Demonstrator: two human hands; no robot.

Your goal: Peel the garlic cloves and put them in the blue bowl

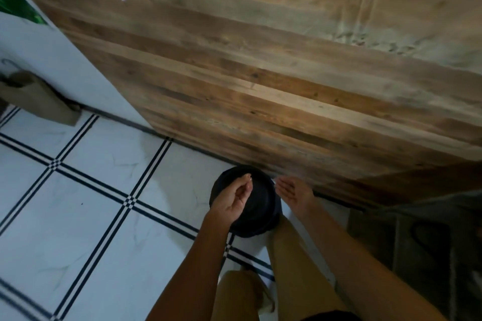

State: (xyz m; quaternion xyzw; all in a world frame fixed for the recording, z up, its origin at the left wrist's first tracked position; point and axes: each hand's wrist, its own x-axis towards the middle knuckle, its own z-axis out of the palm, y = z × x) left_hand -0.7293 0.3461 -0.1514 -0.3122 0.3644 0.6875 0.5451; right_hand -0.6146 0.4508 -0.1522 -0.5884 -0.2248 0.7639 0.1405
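Neither garlic cloves nor a blue bowl appear in the head view. My left hand (234,197) hovers over a round black bin (260,214) on the floor, its fingers curled and the thumb tip against the index finger. I see nothing clearly between those fingers. My right hand (292,190) is just right of the bin's rim, fingers straight, palm turned up and empty.
The bin stands on white floor tiles with dark double lines (91,190), against the base of a wooden cabinet front (287,86). My bare legs (287,268) are below the bin. A dark mat (417,242) lies at the right, a brown paper bag (39,96) at the far left.
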